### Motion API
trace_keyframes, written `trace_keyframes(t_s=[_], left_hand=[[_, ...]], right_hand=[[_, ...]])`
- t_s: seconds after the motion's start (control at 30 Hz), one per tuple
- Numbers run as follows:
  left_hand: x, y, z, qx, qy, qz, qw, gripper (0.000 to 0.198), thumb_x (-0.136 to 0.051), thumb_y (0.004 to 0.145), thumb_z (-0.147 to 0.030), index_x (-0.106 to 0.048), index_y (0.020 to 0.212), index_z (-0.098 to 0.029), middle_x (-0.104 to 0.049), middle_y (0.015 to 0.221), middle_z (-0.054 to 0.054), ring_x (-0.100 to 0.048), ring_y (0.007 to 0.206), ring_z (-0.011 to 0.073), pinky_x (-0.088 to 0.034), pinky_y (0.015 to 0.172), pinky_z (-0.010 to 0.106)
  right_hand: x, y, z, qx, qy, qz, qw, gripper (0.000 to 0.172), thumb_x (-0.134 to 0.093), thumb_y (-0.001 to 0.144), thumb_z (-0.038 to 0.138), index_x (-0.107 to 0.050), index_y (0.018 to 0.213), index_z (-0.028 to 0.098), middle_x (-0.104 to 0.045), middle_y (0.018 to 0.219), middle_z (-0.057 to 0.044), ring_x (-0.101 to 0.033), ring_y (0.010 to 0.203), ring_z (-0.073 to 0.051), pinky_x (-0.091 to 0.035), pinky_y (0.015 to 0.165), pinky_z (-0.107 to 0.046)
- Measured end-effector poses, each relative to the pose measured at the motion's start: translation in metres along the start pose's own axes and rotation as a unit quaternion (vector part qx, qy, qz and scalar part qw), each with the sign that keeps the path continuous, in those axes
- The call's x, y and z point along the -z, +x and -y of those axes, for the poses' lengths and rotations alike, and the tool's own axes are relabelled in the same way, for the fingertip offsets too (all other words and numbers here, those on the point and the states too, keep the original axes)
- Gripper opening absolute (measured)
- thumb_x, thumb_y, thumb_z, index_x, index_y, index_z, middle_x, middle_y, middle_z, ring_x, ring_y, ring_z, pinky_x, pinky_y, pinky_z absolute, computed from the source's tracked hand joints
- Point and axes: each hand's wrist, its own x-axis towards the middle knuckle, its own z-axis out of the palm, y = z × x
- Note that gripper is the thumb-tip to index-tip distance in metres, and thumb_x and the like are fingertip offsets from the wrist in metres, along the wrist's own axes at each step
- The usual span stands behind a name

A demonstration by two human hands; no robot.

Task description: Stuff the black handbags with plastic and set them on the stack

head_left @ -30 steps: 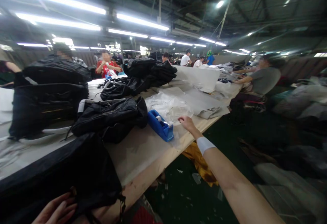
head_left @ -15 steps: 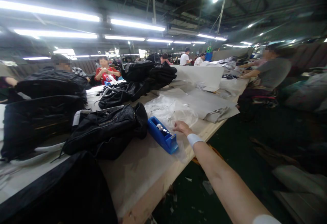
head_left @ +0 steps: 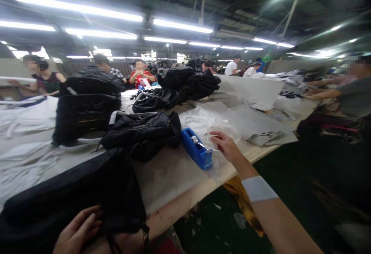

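A black bag (head_left: 110, 188) lies across the table's near left corner. My left hand (head_left: 79, 227) is at its near side, fingers loosely bent and a little apart; whether it touches the fabric I cannot tell. My right hand (head_left: 227, 146) hovers just right of a blue tape dispenser (head_left: 197, 148), thumb and fingers apart, and nothing shows between them. Beyond that hand, crumpled clear plastic bags (head_left: 203, 121) lie on the table. Another black bag (head_left: 145, 130), with a zipper and a white-wrapped strap, rests left of the dispenser.
Black bags (head_left: 87, 115) are stacked at the left, with more in a pile (head_left: 188, 84) farther back. Grey sheets (head_left: 257, 124) lie near the table's right edge (head_left: 199, 200). Several people work around the table, one in a grey shirt (head_left: 356, 95) at the right.
The view has swung left and my left hand has come into sight by the near bag. My right hand's fingers have spread from a closer curl, still beside the tape dispenser.
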Motion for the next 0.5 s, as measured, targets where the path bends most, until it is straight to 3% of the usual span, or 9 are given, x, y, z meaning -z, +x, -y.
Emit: trace_keyframes(t_s=[0.07, 0.13, 0.2, 0.23, 0.3, 0.37, 0.5], left_hand=[[-0.014, -0.035, -0.020, -0.015, -0.032, 0.036, 0.999, 0.068, -0.081, 0.029, -0.074, -0.073, 0.076, -0.027, -0.074, 0.081, -0.001, -0.067, 0.082, 0.0277, -0.056, 0.073, 0.035], [-0.031, -0.070, -0.035, -0.037, -0.085, 0.148, 0.985, 0.060, -0.082, 0.052, -0.066, -0.073, 0.092, -0.021, -0.073, 0.097, 0.005, -0.066, 0.090, 0.0253, -0.053, 0.076, 0.032], [-0.049, -0.095, -0.040, -0.040, -0.140, 0.252, 0.957, 0.056, -0.083, 0.060, -0.056, -0.071, 0.098, -0.016, -0.071, 0.101, 0.010, -0.065, 0.094, 0.0230, -0.050, 0.080, 0.029], [-0.056, -0.104, -0.039, -0.039, -0.179, 0.275, 0.944, 0.058, -0.087, 0.058, -0.051, -0.069, 0.101, -0.016, -0.071, 0.101, 0.009, -0.064, 0.092, 0.0212, -0.049, 0.080, 0.028], [-0.065, -0.114, -0.032, -0.049, -0.250, 0.269, 0.929, 0.056, -0.090, 0.055, -0.047, -0.067, 0.095, -0.016, -0.069, 0.091, 0.005, -0.063, 0.083, 0.0169, -0.047, 0.073, 0.024], [-0.064, -0.118, -0.021, -0.056, -0.288, 0.212, 0.932, 0.053, -0.090, 0.055, -0.049, -0.065, 0.086, -0.015, -0.066, 0.081, 0.002, -0.060, 0.073, 0.0139, -0.044, 0.065, 0.022], [-0.045, -0.113, 0.001, -0.031, -0.290, 0.123, 0.949, 0.054, -0.083, 0.062, -0.057, -0.065, 0.088, -0.013, -0.067, 0.075, 0.004, -0.063, 0.067, 0.0159, -0.046, 0.060, 0.023]], right_hand=[[-0.046, -0.042, 0.010, 0.012, 0.047, 0.073, 0.996, 0.055, -0.085, 0.058, 0.045, -0.063, 0.101, 0.019, -0.059, 0.074, 0.003, -0.044, 0.053, -0.006, -0.032, 0.045, -0.017], [-0.100, -0.086, 0.013, 0.026, 0.054, 0.148, 0.987, 0.048, -0.085, 0.061, 0.040, -0.063, 0.098, 0.020, -0.060, 0.075, 0.002, -0.050, 0.059, -0.008, -0.039, 0.051, -0.018], [-0.154, -0.129, 0.009, 0.031, 0.055, 0.218, 0.974, 0.042, -0.083, 0.063, 0.036, -0.063, 0.096, 0.020, -0.060, 0.074, 0.002, -0.052, 0.061, -0.009, -0.041, 0.055, -0.020], [-0.179, -0.147, 0.004, 0.029, 0.056, 0.248, 0.967, 0.040, -0.082, 0.064, 0.036, -0.062, 0.095, 0.020, -0.059, 0.072, 0.002, -0.051, 0.059, -0.009, -0.041, 0.054, -0.020], [-0.221, -0.178, -0.007, 0.012, 0.058, 0.300, 0.952, 0.038, -0.078, 0.065, 0.035, -0.061, 0.094, 0.019, -0.057, 0.069, 0.003, -0.048, 0.055, -0.009, -0.038, 0.051, -0.021], [-0.252, -0.197, -0.018, -0.009, 0.054, 0.336, 0.940, 0.037, -0.076, 0.065, 0.035, -0.060, 0.094, 0.019, -0.056, 0.068, 0.004, -0.048, 0.054, -0.009, -0.038, 0.050, -0.021], [-0.283, -0.211, -0.031, -0.032, 0.040, 0.364, 0.930, 0.036, -0.076, 0.066, 0.036, -0.059, 0.093, 0.018, -0.055, 0.069, 0.003, -0.049, 0.059, -0.010, -0.040, 0.052, -0.021]])
